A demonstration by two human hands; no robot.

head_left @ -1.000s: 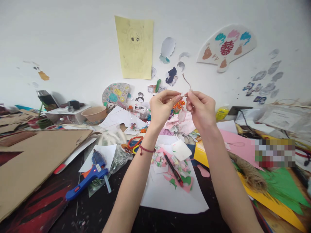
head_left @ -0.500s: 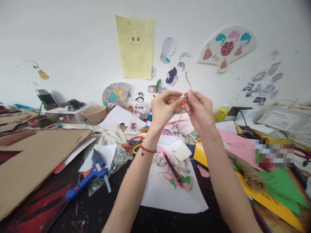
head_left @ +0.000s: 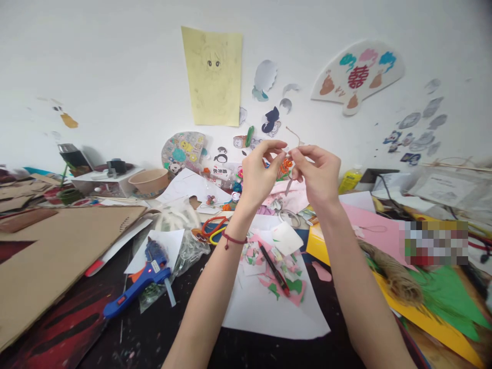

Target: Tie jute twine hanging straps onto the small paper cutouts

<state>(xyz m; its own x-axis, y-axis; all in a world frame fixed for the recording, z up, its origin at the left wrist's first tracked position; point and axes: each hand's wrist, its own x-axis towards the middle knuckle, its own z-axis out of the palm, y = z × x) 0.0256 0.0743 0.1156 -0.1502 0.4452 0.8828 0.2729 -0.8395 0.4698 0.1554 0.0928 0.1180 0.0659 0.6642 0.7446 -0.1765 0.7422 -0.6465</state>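
Fingers of the right hand (head_left: 320, 171) are pinched closely together on a thin brown cord (head_left: 299, 137), whose free end rises from them at twelve o'clock, then bends over towards eleven. The left hand (head_left: 258, 171) sits at nine o'clock from the right, its thumb and index fingertips slightly parted just beside the right fingertips (whether they have hold of the cord too, I cannot tell). The right hand is the nearer one, touching the cord; the cord's tip lies at about twelve o'clock from the left fingertips, apart from them. Half a second ago that free end stood straighter and higher; now it curves lower and further left. At six o'clock on the bench (head_left: 154, 338), the white paper (head_left: 269, 323) and the pen (head_left: 273, 269) look unmoved.
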